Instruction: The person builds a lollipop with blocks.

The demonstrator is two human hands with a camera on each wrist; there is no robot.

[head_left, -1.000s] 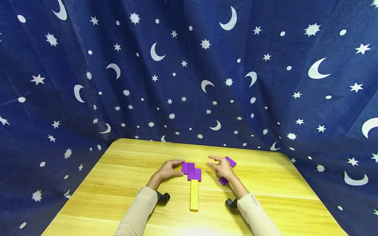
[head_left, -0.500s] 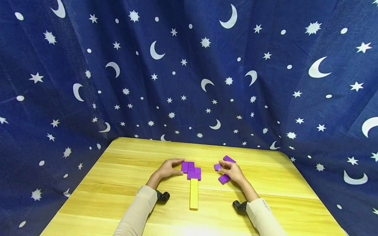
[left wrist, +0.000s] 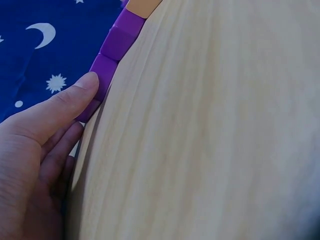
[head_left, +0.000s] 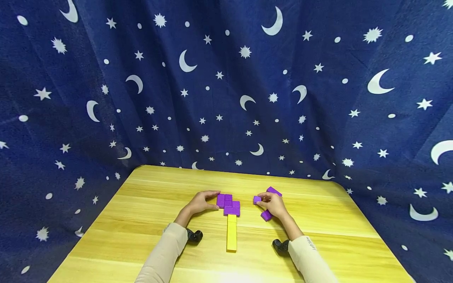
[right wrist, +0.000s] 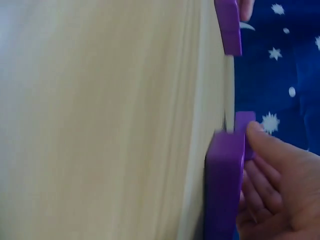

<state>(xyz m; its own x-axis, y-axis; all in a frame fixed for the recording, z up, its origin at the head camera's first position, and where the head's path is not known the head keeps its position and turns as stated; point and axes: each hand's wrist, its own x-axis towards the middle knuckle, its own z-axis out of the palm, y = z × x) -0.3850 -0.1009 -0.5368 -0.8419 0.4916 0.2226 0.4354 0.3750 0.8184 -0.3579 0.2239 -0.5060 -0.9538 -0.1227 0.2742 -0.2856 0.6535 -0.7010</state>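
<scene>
In the head view my right hand [head_left: 275,205] pinches a small purple block [head_left: 256,200] between thumb and fingers. The same small block [right wrist: 245,119] shows at the thumb tip in the right wrist view. My left hand [head_left: 199,202] spans the left end of a flat group of purple blocks [head_left: 231,208], thumb at the near corner and index finger at the far corner of the leftmost block [head_left: 221,201]. In the left wrist view the thumb lies against that purple block [left wrist: 104,75]. A yellow strip of blocks [head_left: 231,234] extends from the group toward the person.
Beyond the right hand lies a purple block [head_left: 274,191]; a nearer purple block [head_left: 266,215] is partly covered by the hand. The wooden table [head_left: 170,184] ends at a dark blue curtain [head_left: 226,129] with moons and stars. Black wrist devices [head_left: 194,236] sit at both cuffs.
My right hand first moved right and down to the small purple block, took hold of it, and has shifted slightly left with it. The left hand stays at the purple group.
</scene>
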